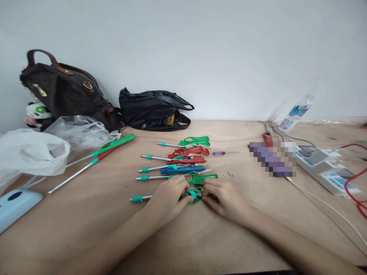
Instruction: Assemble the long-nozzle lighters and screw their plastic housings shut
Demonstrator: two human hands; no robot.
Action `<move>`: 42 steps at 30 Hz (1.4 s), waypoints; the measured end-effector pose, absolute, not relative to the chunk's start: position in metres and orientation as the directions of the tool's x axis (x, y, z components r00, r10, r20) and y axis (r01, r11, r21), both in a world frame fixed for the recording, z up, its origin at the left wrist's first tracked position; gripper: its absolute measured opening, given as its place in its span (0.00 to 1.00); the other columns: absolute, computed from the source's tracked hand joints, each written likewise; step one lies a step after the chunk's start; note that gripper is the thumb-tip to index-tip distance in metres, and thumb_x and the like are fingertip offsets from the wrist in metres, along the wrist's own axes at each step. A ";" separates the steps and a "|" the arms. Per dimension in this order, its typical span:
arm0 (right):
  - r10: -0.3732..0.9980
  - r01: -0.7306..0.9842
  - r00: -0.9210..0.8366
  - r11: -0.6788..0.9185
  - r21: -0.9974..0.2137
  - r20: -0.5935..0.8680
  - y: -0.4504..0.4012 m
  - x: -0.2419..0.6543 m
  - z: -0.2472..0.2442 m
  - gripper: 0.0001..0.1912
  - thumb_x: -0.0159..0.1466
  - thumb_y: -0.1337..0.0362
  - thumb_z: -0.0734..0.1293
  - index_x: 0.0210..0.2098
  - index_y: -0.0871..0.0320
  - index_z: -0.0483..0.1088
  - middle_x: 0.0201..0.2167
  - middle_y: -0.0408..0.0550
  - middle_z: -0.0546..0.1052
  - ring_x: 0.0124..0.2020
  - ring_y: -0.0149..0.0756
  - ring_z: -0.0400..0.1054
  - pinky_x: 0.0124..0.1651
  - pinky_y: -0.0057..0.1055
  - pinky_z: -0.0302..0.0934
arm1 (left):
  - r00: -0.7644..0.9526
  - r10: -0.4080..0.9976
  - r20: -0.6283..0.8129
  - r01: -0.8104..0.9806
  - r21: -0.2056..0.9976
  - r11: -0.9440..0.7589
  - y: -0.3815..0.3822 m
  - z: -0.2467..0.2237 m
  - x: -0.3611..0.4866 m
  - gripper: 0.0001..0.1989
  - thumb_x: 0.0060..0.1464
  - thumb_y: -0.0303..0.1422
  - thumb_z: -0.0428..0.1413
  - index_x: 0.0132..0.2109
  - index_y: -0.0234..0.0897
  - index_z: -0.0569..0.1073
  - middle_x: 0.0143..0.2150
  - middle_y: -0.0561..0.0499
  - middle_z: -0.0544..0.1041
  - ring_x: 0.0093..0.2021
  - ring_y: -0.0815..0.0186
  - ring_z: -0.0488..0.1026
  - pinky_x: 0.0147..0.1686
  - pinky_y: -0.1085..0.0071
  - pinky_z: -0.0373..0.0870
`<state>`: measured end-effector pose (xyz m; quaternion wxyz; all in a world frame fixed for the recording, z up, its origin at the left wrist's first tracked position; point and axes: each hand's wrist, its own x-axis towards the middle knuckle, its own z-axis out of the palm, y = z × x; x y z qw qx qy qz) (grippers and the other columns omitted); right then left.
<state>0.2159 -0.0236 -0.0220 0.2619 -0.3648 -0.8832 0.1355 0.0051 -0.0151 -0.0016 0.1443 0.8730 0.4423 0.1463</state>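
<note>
Both hands meet over the nearest green lighter (pixel 195 195), whose casing is open and shows thin wires. My left hand (pixel 169 196) has its fingers closed on the lighter's left part, and its metal tube with a teal tip (pixel 137 198) sticks out to the left. My right hand (pixel 225 196) pinches the right end, partly covering it. Beyond them lie several more opened lighters in a column: a green one (pixel 205 178), a blue one (pixel 183 170), red ones (pixel 195 151) and another green one (pixel 197 141) at the back.
A small purple screwdriver (pixel 218 153) and tiny screws (pixel 229 174) lie right of the column. Assembled lighters (pixel 114 144), plastic bags (pixel 37 151) and a backpack (pixel 77 95) are left. A power strip (pixel 323 168), cables and a bottle (pixel 296 112) stand right.
</note>
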 end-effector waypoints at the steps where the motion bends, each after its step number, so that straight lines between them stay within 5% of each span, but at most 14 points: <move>1: 0.731 0.570 -0.584 0.679 -0.462 0.354 -0.023 0.216 -0.023 0.08 0.60 0.76 0.62 0.28 0.57 0.63 0.27 0.43 0.69 0.29 0.33 0.63 0.31 0.26 0.55 | 0.558 0.821 0.125 0.734 0.388 -0.558 -0.015 -0.001 0.006 0.08 0.52 0.28 0.61 0.32 0.36 0.67 0.31 0.53 0.69 0.33 0.64 0.67 0.29 0.70 0.58; 9: 0.829 0.577 -0.504 0.531 -0.620 0.241 -0.021 0.214 -0.022 0.09 0.56 0.77 0.65 0.27 0.58 0.64 0.26 0.40 0.68 0.27 0.30 0.61 0.29 0.24 0.52 | 0.541 0.832 0.125 0.711 0.461 -0.531 -0.017 -0.004 0.008 0.06 0.51 0.26 0.59 0.33 0.37 0.67 0.33 0.53 0.70 0.35 0.63 0.67 0.31 0.70 0.60; 20: 0.809 0.572 -0.522 0.566 -0.594 0.270 -0.021 0.214 -0.020 0.10 0.55 0.79 0.65 0.27 0.58 0.65 0.26 0.40 0.69 0.28 0.30 0.61 0.30 0.24 0.53 | 0.524 0.840 0.141 0.716 0.462 -0.524 -0.016 -0.006 0.012 0.08 0.50 0.26 0.59 0.31 0.37 0.65 0.30 0.54 0.69 0.33 0.64 0.67 0.28 0.71 0.58; 26: 0.733 0.594 -0.609 0.674 -0.439 0.303 -0.022 0.218 -0.018 0.07 0.60 0.75 0.64 0.29 0.58 0.67 0.30 0.44 0.71 0.30 0.33 0.65 0.32 0.27 0.58 | 0.582 0.796 0.168 0.698 0.400 -0.595 -0.018 -0.007 0.009 0.10 0.52 0.25 0.57 0.30 0.38 0.62 0.30 0.54 0.69 0.33 0.63 0.67 0.28 0.70 0.58; 32: 0.517 0.570 -0.780 0.820 0.058 0.352 -0.033 0.212 -0.018 0.11 0.65 0.74 0.60 0.29 0.60 0.71 0.30 0.51 0.73 0.31 0.40 0.67 0.32 0.34 0.61 | 0.655 0.732 0.188 0.680 0.277 -0.679 -0.017 -0.009 0.008 0.08 0.56 0.26 0.55 0.30 0.37 0.63 0.31 0.52 0.68 0.32 0.63 0.65 0.29 0.68 0.58; 34: 0.470 0.542 -0.810 0.829 0.140 0.351 -0.035 0.210 -0.019 0.13 0.65 0.76 0.58 0.29 0.61 0.71 0.29 0.50 0.73 0.30 0.40 0.66 0.31 0.34 0.61 | 0.669 0.721 0.180 0.675 0.260 -0.691 -0.017 -0.007 0.007 0.09 0.56 0.27 0.55 0.29 0.37 0.63 0.31 0.51 0.69 0.31 0.63 0.65 0.29 0.68 0.58; 37: 0.508 0.560 -0.779 0.827 0.045 0.367 -0.032 0.212 -0.018 0.12 0.65 0.73 0.59 0.29 0.60 0.71 0.29 0.50 0.73 0.30 0.39 0.66 0.32 0.34 0.61 | 0.672 0.721 0.169 0.650 0.331 -0.684 -0.013 -0.004 0.003 0.08 0.56 0.27 0.55 0.30 0.37 0.66 0.31 0.52 0.70 0.32 0.63 0.66 0.30 0.69 0.59; 42: 0.732 0.612 -0.612 0.678 -0.407 0.298 -0.021 0.219 -0.015 0.07 0.65 0.70 0.61 0.33 0.58 0.69 0.31 0.46 0.73 0.32 0.34 0.67 0.33 0.29 0.61 | 0.599 0.774 0.207 0.623 0.486 -0.612 -0.004 0.002 -0.009 0.06 0.58 0.24 0.51 0.33 0.37 0.69 0.35 0.52 0.71 0.37 0.64 0.68 0.34 0.70 0.62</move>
